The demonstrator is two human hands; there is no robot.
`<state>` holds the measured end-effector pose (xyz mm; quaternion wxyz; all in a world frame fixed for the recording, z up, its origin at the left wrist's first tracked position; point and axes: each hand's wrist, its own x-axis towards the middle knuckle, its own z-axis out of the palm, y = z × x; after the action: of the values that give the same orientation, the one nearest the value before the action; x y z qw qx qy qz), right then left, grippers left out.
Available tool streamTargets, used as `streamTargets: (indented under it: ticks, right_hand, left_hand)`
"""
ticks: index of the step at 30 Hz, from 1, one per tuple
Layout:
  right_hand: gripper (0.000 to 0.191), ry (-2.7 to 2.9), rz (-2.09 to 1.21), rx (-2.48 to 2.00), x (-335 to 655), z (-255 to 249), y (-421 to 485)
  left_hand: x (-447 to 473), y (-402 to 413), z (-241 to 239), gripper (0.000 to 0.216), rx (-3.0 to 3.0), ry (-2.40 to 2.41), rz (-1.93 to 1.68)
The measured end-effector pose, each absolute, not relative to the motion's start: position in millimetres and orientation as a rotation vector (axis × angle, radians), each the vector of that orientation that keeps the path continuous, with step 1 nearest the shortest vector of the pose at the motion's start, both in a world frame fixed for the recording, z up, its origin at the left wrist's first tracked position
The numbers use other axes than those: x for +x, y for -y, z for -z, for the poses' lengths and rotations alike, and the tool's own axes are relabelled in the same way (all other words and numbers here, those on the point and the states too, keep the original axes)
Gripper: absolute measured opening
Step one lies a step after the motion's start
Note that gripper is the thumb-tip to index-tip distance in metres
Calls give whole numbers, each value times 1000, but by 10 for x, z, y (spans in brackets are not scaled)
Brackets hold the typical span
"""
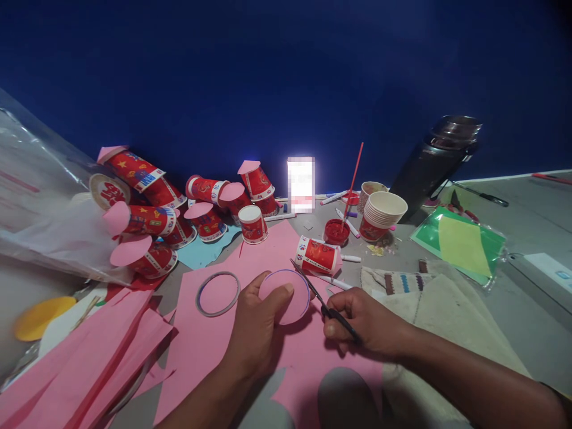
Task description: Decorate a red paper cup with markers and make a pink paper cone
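My left hand (263, 316) pinches a pink paper circle (279, 298) with a blue drawn outline, thumb on top and fingers underneath. In my right hand (357, 328) is a pair of dark scissors (328, 310); their blades lie along the circle's right edge. Below both hands spreads a large pink paper sheet (187, 351) with rounded cut-outs along its near side. A grey ring (218, 294) rests on that sheet, left of my left hand. Just beyond the scissors, a red decorated paper cup (318, 255) lies on its side.
Decorated red cups (205, 221) with pink paper tops crowd the back left. Stacked paper cups (384, 208), a red paint pot (336, 231) holding a brush and a dark flask (435, 161) stand at the back right. Folded pink paper (89, 357) lies left; a cloth (447, 322) lies right.
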<state>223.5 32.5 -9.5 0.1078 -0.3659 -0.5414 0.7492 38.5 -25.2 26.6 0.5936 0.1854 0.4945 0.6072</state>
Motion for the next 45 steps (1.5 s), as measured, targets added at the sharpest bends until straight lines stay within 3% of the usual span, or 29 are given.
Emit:
streamTargets:
  ticks: [6,13,18,24,29,34,39,45]
  right_hand:
    - [54,1553,-2175,-1119,2240,62,-361]
    - [58,1553,-2229,-1076,2263,24,-385]
    - [61,1476,-2337,-1070,2275,19,-418]
    - [52,1398,-2414,-966,2304,5,-484]
    - [27,1630,-1943,-1142,2302,13,-510]
    - [3,2227,-1242,-1219,2292,4,-449]
    - [10,2605,-744,-795,2304,72,-344]
    - [24,2689,-431,-586,2319,190,-323]
  left_hand:
    - [384,232,-265,25,365,-1008,-1419]
    - [399,244,-209,32,412,-830,-1162]
    - [414,255,-177,31,431,-876,-1217]
    - [399,234,-177,28,405,-928,-1353]
    - [415,245,-282,34,388,-1074,-1480]
    - [410,345,-465,31,485,-1106,-1484]
    - [381,307,-328,29,496,-1023,-1364]
    - [366,215,-77,26,447,-952,-1232]
